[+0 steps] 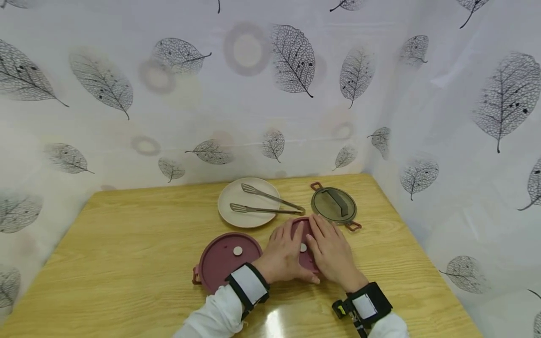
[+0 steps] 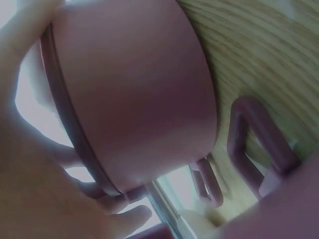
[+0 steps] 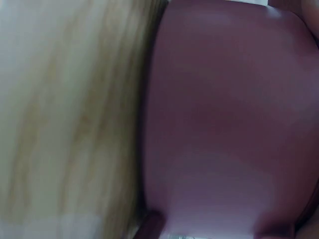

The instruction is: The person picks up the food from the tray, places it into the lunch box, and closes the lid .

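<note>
A maroon pot with a flat round top (image 1: 306,261) and a pale button-like spot stands on the wooden table between both hands. My left hand (image 1: 283,256) rests over its left side, thumb spread along the near edge, fingers mostly straight toward the far rim. On the right side lies my right hand (image 1: 334,249), its fingers extended along the edge and its thumb on the top. The pot's smooth side wall (image 2: 134,94) fills the left wrist view, with fingers at its rim. In the right wrist view the wall (image 3: 224,119) appears close up.
Left of the hands is another round maroon pot (image 1: 217,265) with a side handle. Behind lies a white plate (image 1: 231,219) with metal tongs (image 1: 252,189) across it. At back right sits a lidded pot (image 1: 325,206) with maroon handles. Leaf-patterned curtains (image 1: 236,112) surround the table.
</note>
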`<state>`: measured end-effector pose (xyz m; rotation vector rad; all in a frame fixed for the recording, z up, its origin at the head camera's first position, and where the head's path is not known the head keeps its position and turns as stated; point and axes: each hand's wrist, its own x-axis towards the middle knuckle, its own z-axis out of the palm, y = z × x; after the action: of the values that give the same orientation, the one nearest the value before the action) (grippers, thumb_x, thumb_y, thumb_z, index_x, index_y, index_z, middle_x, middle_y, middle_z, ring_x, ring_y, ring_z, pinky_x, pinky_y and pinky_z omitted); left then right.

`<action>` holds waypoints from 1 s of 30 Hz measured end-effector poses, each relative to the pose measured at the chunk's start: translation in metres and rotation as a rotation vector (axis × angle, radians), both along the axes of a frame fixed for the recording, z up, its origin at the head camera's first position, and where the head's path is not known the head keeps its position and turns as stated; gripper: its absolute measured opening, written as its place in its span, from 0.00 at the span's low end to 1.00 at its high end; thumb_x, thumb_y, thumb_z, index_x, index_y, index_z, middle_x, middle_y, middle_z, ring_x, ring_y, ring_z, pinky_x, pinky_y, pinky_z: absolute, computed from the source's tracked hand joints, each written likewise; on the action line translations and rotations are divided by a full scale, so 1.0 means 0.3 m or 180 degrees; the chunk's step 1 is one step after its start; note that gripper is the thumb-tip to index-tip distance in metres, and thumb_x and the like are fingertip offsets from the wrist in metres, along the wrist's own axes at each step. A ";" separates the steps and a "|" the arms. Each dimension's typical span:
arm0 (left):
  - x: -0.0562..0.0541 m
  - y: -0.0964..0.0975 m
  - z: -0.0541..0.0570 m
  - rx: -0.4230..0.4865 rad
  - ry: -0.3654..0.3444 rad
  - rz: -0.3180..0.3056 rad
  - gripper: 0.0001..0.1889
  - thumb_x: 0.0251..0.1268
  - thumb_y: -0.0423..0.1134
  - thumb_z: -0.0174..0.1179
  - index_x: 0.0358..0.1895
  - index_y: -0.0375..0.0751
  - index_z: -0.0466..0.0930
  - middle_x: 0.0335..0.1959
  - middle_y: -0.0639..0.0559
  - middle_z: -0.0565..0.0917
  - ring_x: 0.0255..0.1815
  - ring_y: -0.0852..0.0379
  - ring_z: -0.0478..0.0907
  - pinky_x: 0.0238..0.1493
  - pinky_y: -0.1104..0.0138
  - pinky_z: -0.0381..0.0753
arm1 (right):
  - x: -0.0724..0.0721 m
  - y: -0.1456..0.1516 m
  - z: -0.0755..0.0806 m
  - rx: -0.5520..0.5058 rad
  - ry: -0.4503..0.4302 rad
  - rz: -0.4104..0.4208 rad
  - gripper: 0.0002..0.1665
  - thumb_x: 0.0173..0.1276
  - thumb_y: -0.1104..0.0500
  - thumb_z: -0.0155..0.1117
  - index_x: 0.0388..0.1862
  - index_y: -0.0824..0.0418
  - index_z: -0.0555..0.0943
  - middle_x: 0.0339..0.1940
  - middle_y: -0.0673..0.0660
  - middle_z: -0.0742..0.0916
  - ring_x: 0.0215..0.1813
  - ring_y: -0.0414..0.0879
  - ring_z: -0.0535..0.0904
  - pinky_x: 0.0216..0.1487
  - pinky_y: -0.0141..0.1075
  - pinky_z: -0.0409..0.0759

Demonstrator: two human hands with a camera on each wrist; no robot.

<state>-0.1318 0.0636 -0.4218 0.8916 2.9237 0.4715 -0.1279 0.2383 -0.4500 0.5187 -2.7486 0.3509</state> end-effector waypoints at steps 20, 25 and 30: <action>-0.028 0.010 0.029 0.0044 -0.0287 0.0083 0.72 0.40 0.75 0.69 0.80 0.33 0.41 0.78 0.33 0.51 0.79 0.40 0.52 0.74 0.49 0.63 | -0.056 0.012 0.022 -0.0004 -0.0291 -0.0047 0.35 0.80 0.47 0.45 0.76 0.69 0.61 0.73 0.67 0.71 0.74 0.62 0.66 0.73 0.55 0.65; -0.019 0.024 0.030 0.0016 -0.0195 0.0043 0.72 0.38 0.76 0.69 0.81 0.39 0.40 0.79 0.32 0.50 0.79 0.38 0.52 0.73 0.46 0.63 | -0.044 0.013 0.005 0.0107 -0.0280 -0.0155 0.34 0.80 0.47 0.45 0.75 0.66 0.64 0.72 0.66 0.72 0.73 0.62 0.67 0.71 0.58 0.67; -0.020 0.045 0.032 -0.0169 -0.0011 0.0039 0.72 0.34 0.77 0.69 0.81 0.42 0.43 0.78 0.36 0.56 0.78 0.42 0.55 0.69 0.47 0.68 | -0.034 0.018 -0.008 0.0087 -0.0266 -0.0123 0.32 0.80 0.50 0.45 0.75 0.66 0.65 0.73 0.65 0.72 0.73 0.61 0.67 0.70 0.58 0.67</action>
<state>-0.1377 0.0769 -0.4121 0.8660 2.9255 0.3938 -0.1381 0.2435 -0.4525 0.4672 -2.8434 0.3335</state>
